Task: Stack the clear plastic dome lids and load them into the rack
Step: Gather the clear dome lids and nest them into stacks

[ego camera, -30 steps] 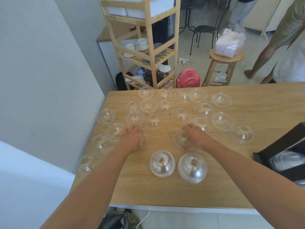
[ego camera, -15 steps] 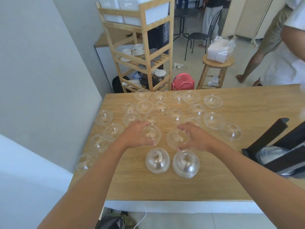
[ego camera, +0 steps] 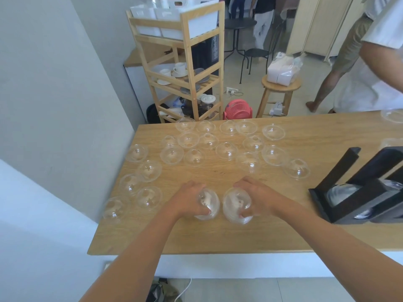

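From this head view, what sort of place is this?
Probably a cafe or drinks-shop prep area: clear dome lids spread on a wooden counter, a black lid rack at the right, and cups and saucers on a wooden shelf unit behind.

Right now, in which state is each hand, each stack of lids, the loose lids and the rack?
Left hand, grips the left lid stack.
Right hand, grips the right lid stack.
Loose lids, spread singly over the table, not yet stacked.
Rack, stands at the table's right side, with clear lids showing inside it.
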The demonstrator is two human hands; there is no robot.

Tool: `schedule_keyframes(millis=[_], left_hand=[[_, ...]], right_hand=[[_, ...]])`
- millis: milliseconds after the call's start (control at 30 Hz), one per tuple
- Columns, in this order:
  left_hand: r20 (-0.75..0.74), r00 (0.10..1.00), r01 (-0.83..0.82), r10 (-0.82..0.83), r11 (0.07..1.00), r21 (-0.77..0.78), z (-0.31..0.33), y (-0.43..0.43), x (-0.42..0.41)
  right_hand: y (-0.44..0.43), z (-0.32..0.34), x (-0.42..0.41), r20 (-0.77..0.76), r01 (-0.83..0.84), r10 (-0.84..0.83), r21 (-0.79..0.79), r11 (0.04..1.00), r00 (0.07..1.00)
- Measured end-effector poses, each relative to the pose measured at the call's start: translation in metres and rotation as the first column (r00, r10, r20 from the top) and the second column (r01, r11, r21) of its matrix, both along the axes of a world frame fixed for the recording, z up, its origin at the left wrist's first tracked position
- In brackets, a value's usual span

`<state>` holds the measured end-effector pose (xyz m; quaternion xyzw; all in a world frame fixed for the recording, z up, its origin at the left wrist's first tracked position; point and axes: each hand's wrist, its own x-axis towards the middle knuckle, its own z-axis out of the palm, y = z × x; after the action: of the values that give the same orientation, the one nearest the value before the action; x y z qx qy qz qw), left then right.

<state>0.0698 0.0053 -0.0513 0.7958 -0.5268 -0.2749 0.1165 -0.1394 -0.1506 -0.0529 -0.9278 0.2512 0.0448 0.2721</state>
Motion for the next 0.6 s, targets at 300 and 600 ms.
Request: schedule_keyframes(millis=[300, 600], left_hand=[[-0.008, 1.000, -0.022, 0.022, 1.000, 0.009, -0.011, 0.007, -0.017], [0.079, 0.996, -0.056, 0.052, 0.997, 0.046, -0.018, 0.010, -0.025]], right_hand=[[0.008, -0.007, -0.001, -0.044, 0.010, -0.010, 0.007, 1.000, 0.999], [0.003, -0.008, 0.005, -0.138, 0.034, -0.029, 0.035, 0.999, 0.990]])
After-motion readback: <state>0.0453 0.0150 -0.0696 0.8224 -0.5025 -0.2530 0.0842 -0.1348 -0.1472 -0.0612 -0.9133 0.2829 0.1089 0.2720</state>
